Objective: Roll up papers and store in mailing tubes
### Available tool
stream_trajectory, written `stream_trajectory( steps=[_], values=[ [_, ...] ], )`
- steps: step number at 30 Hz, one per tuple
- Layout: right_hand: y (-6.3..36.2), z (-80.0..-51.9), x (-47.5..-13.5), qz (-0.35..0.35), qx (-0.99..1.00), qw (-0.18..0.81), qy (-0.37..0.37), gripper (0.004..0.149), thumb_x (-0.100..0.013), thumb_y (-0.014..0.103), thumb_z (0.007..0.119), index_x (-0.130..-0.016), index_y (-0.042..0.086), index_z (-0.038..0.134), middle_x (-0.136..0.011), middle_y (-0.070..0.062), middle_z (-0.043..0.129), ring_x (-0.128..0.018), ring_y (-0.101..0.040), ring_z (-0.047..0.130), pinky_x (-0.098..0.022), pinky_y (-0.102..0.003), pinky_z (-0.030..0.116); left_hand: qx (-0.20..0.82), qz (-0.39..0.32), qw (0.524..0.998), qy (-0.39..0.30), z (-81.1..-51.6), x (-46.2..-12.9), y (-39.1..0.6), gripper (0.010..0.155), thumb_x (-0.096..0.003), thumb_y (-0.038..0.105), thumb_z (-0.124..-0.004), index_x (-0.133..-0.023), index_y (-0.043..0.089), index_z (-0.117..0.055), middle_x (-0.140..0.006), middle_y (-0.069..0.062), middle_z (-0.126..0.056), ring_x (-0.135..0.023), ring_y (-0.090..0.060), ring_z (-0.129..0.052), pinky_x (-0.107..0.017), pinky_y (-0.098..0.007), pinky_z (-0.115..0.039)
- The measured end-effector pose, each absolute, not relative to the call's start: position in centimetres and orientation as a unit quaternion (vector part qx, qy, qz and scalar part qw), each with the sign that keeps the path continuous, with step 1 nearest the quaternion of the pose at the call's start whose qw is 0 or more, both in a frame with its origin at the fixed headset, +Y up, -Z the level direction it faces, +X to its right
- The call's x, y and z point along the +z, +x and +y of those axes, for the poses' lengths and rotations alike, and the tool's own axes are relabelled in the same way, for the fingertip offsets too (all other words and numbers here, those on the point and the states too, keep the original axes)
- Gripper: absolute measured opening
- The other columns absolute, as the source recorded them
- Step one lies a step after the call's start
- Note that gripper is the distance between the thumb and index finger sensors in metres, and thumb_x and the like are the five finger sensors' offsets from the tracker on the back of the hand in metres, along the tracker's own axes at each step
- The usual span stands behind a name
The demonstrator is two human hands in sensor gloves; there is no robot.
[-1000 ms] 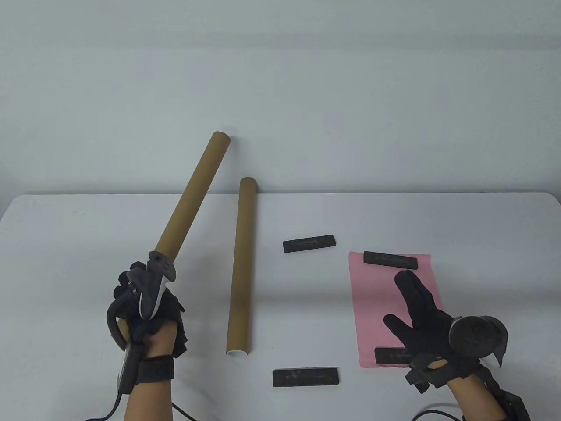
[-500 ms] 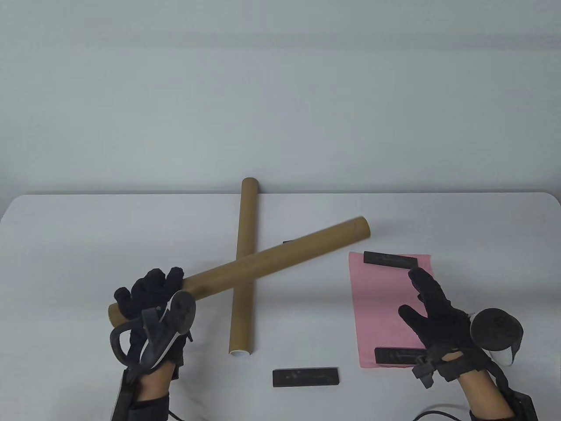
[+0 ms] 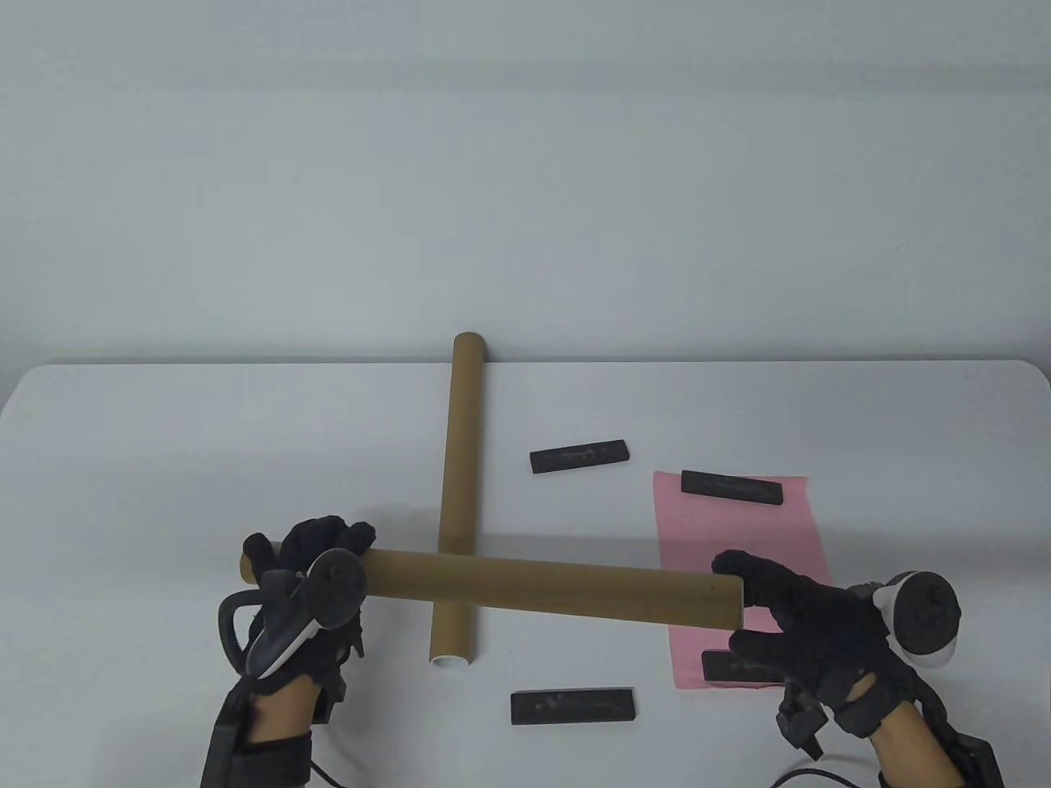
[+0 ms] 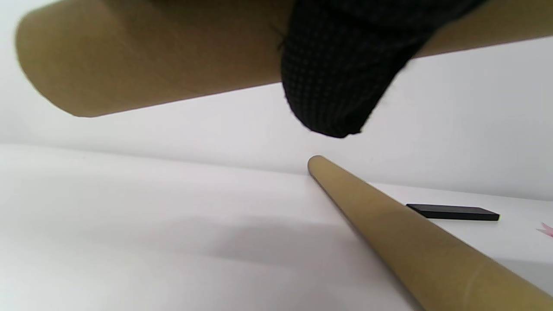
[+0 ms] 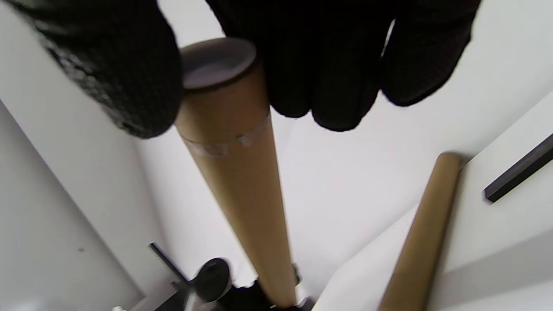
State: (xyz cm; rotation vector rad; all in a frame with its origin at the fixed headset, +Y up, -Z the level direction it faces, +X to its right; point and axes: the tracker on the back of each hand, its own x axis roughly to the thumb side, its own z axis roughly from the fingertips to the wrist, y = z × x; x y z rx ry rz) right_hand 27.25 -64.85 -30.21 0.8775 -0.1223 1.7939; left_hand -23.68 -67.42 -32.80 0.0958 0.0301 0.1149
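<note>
Cardboard mailing tube (image 3: 542, 584) held level above the table (image 3: 123, 460), left hand (image 3: 308, 566) gripping one end, right hand (image 3: 809, 624) at the capped end, fingers seemingly just touching, relaxed.

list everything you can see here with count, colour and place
held tube: 1, brown, lifted crosswise above the lying tube
lying tube: 1, brown, on the table left of centre
pink paper: 1, pink, flat at right
black bars: 4, black, two on the paper, two on the bare table
table: 1, white
left hand: 1, black glove, grips the held tube's left end
right hand: 1, black glove, fingers at its capped right end
</note>
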Motion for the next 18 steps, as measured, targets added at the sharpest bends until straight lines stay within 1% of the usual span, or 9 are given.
stream_trajectory(
  steps=[4, 5, 8, 10, 12, 13, 15, 16, 18],
  values=[
    [26.7, -64.7, -30.0, -0.026, 0.73, 0.557, 0.395, 0.077, -0.047, 0.04, 0.093, -0.105, -0.002, 0.066, -0.096, -0.026, 0.081, -0.081, -0.05, 0.093, -0.058, -0.068, 0.077, 0.069, 0.025, 0.997, 0.03, -67.9, -33.1, -24.1, 0.072, -0.0328, 0.034, -0.098, -0.091, 0.051, -0.058, -0.106, 0.012, -0.06, -0.111, -0.018, -0.071, -0.076, -0.074, -0.048],
    [26.6, -64.7, -30.0, -0.022, 0.724, 0.564, 0.396, 0.075, -0.049, 0.041, 0.09, -0.105, -0.002, 0.066, -0.096, -0.027, 0.081, -0.081, -0.051, 0.092, -0.057, -0.069, 0.076, 0.072, 0.026, 0.997, 0.026, -68.0, -33.2, -24.2, 0.072, -0.0327, 0.034, -0.098, -0.091, 0.051, -0.058, -0.106, 0.012, -0.06, -0.111, -0.018, -0.071, -0.076, -0.074, -0.048],
    [26.5, -64.8, -30.0, -0.014, 0.717, 0.576, 0.393, 0.066, -0.052, 0.036, 0.083, -0.104, -0.003, 0.068, -0.095, -0.027, 0.082, -0.08, -0.051, 0.093, -0.057, -0.067, 0.077, 0.075, 0.029, 0.997, 0.021, -68.2, -33.3, -24.2, 0.072, -0.0324, 0.033, -0.098, -0.09, 0.051, -0.059, -0.105, 0.012, -0.06, -0.112, -0.018, -0.07, -0.076, -0.074, -0.048],
    [26.5, -64.8, -30.0, -0.014, 0.719, 0.576, 0.389, 0.063, -0.054, 0.034, 0.081, -0.103, -0.002, 0.069, -0.094, -0.025, 0.083, -0.079, -0.05, 0.094, -0.057, -0.066, 0.078, 0.074, 0.03, 0.997, 0.022, -68.2, -33.3, -24.2, 0.072, -0.0324, 0.033, -0.098, -0.09, 0.051, -0.059, -0.105, 0.012, -0.06, -0.111, -0.018, -0.071, -0.076, -0.074, -0.048],
    [26.6, -65.1, -30.2, -0.023, 0.729, 0.584, 0.357, 0.061, -0.054, 0.036, 0.081, -0.101, -0.001, 0.072, -0.091, -0.024, 0.086, -0.076, -0.048, 0.097, -0.056, -0.064, 0.08, 0.076, 0.026, 0.996, 0.038, -68.0, -33.1, -24.0, 0.072, -0.0323, 0.032, -0.098, -0.09, 0.05, -0.059, -0.105, 0.011, -0.06, -0.111, -0.019, -0.071, -0.075, -0.075, -0.048],
    [26.7, -65.3, -30.4, -0.026, 0.735, 0.586, 0.339, 0.06, -0.053, 0.038, 0.083, -0.099, 0.0, 0.076, -0.088, -0.022, 0.09, -0.074, -0.045, 0.099, -0.054, -0.063, 0.083, 0.078, 0.019, 0.996, 0.047, -67.7, -32.8, -23.8, 0.072, -0.0326, 0.032, -0.098, -0.09, 0.05, -0.059, -0.106, 0.009, -0.06, -0.11, -0.02, -0.071, -0.074, -0.076, -0.047],
    [27.4, -65.8, -30.8, -0.025, 0.749, 0.591, 0.297, 0.057, -0.052, 0.042, 0.083, -0.093, 0.001, 0.082, -0.081, -0.02, 0.095, -0.067, -0.043, 0.104, -0.05, -0.06, 0.087, 0.063, 0.028, 0.994, 0.08, -66.9, -32.2, -23.4, 0.072, -0.0327, 0.032, -0.098, -0.091, 0.05, -0.06, -0.105, 0.008, -0.061, -0.11, -0.023, -0.072, -0.072, -0.078, -0.048],
    [28.0, -66.1, -31.2, -0.025, 0.746, 0.607, 0.274, 0.053, -0.051, 0.04, 0.085, -0.088, 0.003, 0.086, -0.076, -0.02, 0.098, -0.062, -0.043, 0.105, -0.046, -0.061, 0.088, 0.067, 0.022, 0.993, 0.091, -66.5, -32.0, -23.3, 0.072, -0.0329, 0.032, -0.098, -0.091, 0.049, -0.06, -0.105, 0.007, -0.061, -0.109, -0.024, -0.072, -0.071, -0.079, -0.047],
    [28.5, -66.4, -31.5, -0.017, 0.747, 0.608, 0.27, 0.047, -0.051, 0.038, 0.084, -0.083, 0.005, 0.09, -0.071, -0.017, 0.101, -0.057, -0.039, 0.108, -0.042, -0.059, 0.09, 0.061, 0.021, 0.992, 0.109, -66.1, -31.6, -22.8, 0.072, -0.0332, 0.032, -0.098, -0.091, 0.049, -0.06, -0.105, 0.007, -0.06, -0.108, -0.025, -0.072, -0.071, -0.079, -0.045]
  ],
)
